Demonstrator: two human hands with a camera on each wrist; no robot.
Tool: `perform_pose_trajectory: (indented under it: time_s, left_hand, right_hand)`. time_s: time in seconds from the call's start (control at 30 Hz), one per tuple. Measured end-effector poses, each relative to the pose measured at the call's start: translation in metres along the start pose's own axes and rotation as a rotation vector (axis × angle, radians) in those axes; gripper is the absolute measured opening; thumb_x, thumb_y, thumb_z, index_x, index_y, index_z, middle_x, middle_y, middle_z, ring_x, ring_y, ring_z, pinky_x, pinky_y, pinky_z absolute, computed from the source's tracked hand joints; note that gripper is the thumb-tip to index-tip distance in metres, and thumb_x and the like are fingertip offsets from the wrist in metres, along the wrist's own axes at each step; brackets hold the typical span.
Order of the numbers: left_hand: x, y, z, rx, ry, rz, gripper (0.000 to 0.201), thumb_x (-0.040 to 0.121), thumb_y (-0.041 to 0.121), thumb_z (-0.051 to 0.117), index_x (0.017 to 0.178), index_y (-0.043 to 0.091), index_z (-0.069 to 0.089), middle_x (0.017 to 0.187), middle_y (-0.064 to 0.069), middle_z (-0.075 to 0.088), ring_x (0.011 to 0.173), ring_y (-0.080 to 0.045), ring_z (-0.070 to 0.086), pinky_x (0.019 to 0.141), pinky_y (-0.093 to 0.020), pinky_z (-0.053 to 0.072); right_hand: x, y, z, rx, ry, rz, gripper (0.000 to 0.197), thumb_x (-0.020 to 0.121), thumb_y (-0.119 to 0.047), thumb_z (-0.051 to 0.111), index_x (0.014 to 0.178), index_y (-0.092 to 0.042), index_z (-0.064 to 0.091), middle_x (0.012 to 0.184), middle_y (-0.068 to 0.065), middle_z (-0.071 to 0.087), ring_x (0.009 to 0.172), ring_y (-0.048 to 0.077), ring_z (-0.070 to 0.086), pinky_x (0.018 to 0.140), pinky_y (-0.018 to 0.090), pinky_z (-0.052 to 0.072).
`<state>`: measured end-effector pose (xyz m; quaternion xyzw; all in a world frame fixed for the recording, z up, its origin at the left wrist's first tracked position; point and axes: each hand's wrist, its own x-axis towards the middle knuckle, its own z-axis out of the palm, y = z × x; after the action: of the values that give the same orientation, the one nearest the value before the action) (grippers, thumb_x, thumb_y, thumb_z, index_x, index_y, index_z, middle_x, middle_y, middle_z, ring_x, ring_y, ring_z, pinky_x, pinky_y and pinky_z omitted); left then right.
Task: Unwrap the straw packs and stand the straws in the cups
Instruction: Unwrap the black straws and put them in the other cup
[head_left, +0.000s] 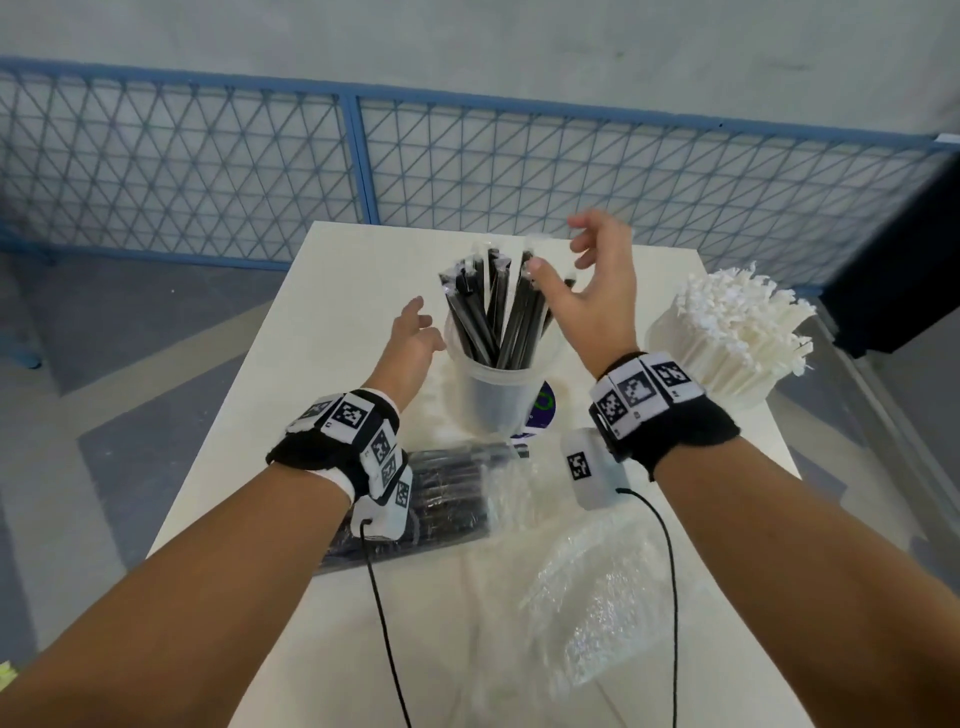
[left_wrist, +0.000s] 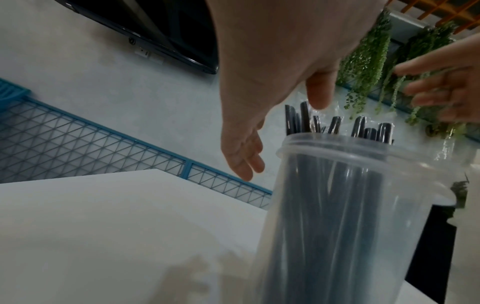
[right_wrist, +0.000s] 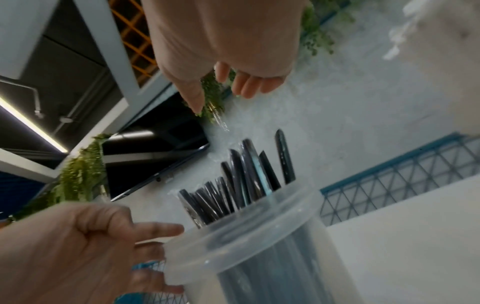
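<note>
A clear plastic cup (head_left: 493, 400) stands mid-table, filled with black straws (head_left: 493, 312) in clear sleeves. My left hand (head_left: 423, 327) is at the cup's left side near the rim, fingers straight and holding nothing; in the right wrist view its fingertips (right_wrist: 166, 230) reach the rim of the cup (right_wrist: 259, 246). My right hand (head_left: 576, 260) hovers above and right of the straw tops with fingers loosely spread, empty. An unopened pack of black straws (head_left: 447, 493) lies on the table in front of the cup, under my left wrist.
A second cup packed with white paper-wrapped straws (head_left: 727, 332) stands at the right edge of the white table (head_left: 234, 493). A crumpled clear wrapper (head_left: 597, 597) lies near the front right. A blue mesh fence (head_left: 208, 171) runs behind the table.
</note>
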<state>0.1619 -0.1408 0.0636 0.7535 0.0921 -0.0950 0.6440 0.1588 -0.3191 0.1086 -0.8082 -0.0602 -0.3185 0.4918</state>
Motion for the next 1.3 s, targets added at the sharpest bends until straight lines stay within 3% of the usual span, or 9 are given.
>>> perform_pose_trajectory:
  time_s: [0.1, 0.23, 0.43, 0.53, 0.6, 0.7, 0.9, 1.17, 1.3]
  left_hand:
    - [-0.012, -0.015, -0.008, 0.08, 0.088, 0.05, 0.044, 0.087, -0.004, 0.038, 0.13, 0.006, 0.04, 0.12, -0.011, 0.043, 0.107, -0.026, 0.044, 0.076, -0.024, 0.035]
    - [-0.027, -0.042, -0.015, 0.825, -0.216, 0.031, 0.037, 0.09, 0.013, 0.047, 0.127, 0.008, 0.048, 0.135, -0.013, 0.038, 0.122, -0.029, 0.043, 0.1, -0.033, 0.037]
    - [-0.033, -0.077, -0.017, 1.151, -0.386, -0.106, 0.027, 0.089, 0.035, 0.055, 0.107, 0.015, 0.058, 0.121, -0.007, 0.054, 0.111, -0.027, 0.052, 0.097, -0.04, 0.042]
    - [-0.035, -0.088, -0.017, 0.955, -0.277, 0.008, 0.023, 0.089, 0.014, 0.053, 0.07, 0.027, 0.051, 0.091, 0.003, 0.06, 0.094, -0.025, 0.057, 0.094, -0.042, 0.044]
    - [-0.035, -0.091, -0.019, 0.837, -0.243, 0.061, 0.031, 0.09, 0.011, 0.049, 0.065, 0.028, 0.045, 0.08, 0.008, 0.058, 0.082, -0.022, 0.056, 0.09, -0.04, 0.046]
    - [-0.04, -0.082, -0.021, 0.753, -0.288, 0.138, 0.022, 0.094, 0.014, 0.044, 0.075, 0.024, 0.043, 0.096, -0.004, 0.063, 0.087, -0.026, 0.057, 0.077, -0.032, 0.042]
    - [-0.047, -0.068, -0.018, 0.528, -0.229, 0.187, 0.013, 0.095, 0.014, 0.044, 0.083, 0.016, 0.044, 0.105, -0.012, 0.063, 0.075, -0.016, 0.062, 0.071, -0.027, 0.041]
    - [-0.057, -0.056, -0.008, 0.374, -0.24, 0.222, 0.01, 0.096, 0.011, 0.044, 0.086, 0.01, 0.044, 0.094, 0.0, 0.047, 0.073, -0.006, 0.056, 0.072, -0.01, 0.044]
    - [-0.056, -0.055, 0.003, 0.373, -0.238, 0.258, 0.021, 0.095, 0.011, 0.045, 0.077, 0.022, 0.043, 0.094, 0.003, 0.046, 0.085, -0.018, 0.059, 0.073, -0.013, 0.039]
  right_hand:
    - [-0.019, -0.006, -0.015, 0.215, -0.247, 0.061, 0.012, 0.08, -0.012, 0.067, 0.081, -0.015, 0.056, 0.062, -0.01, 0.05, 0.056, 0.001, 0.044, 0.057, 0.015, 0.038]
    - [-0.049, 0.004, -0.029, 0.124, -0.78, 0.247, 0.023, 0.085, -0.008, 0.064, 0.064, -0.015, 0.06, 0.049, -0.008, 0.057, 0.043, 0.002, 0.05, 0.044, 0.012, 0.04]
    - [-0.092, 0.045, -0.016, -0.551, -1.258, 0.479, 0.031, 0.09, 0.0, 0.04, 0.108, 0.0, 0.065, 0.079, 0.006, 0.054, 0.079, 0.02, 0.052, 0.051, 0.01, 0.04]
    - [-0.106, 0.038, -0.007, -0.45, -1.274, 0.243, 0.041, 0.091, 0.007, 0.038, 0.073, -0.021, 0.062, 0.088, 0.007, 0.045, 0.083, 0.022, 0.048, 0.064, 0.015, 0.039]
    - [-0.112, 0.039, -0.002, -0.273, -1.117, 0.143, 0.035, 0.087, 0.006, 0.043, 0.061, -0.006, 0.063, 0.075, 0.001, 0.046, 0.075, 0.019, 0.045, 0.075, 0.026, 0.033]
    - [-0.116, 0.05, 0.002, -0.218, -0.984, 0.027, 0.029, 0.08, -0.004, 0.043, 0.07, 0.009, 0.067, 0.07, -0.021, 0.038, 0.075, 0.016, 0.04, 0.075, 0.028, 0.031]
    - [-0.108, 0.034, -0.003, -0.361, -1.075, 0.021, 0.025, 0.083, -0.011, 0.059, 0.107, -0.008, 0.068, 0.114, 0.011, 0.057, 0.103, 0.026, 0.053, 0.094, 0.043, 0.042]
    - [-0.092, 0.016, -0.013, -0.485, -1.183, 0.265, 0.048, 0.089, -0.035, 0.058, 0.122, -0.003, 0.043, 0.095, 0.008, 0.061, 0.092, 0.027, 0.058, 0.085, 0.035, 0.044]
    - [-0.092, 0.004, -0.014, -0.587, -1.345, 0.269, 0.036, 0.093, -0.02, 0.05, 0.124, -0.002, 0.049, 0.108, 0.013, 0.063, 0.1, 0.027, 0.061, 0.089, 0.035, 0.049]
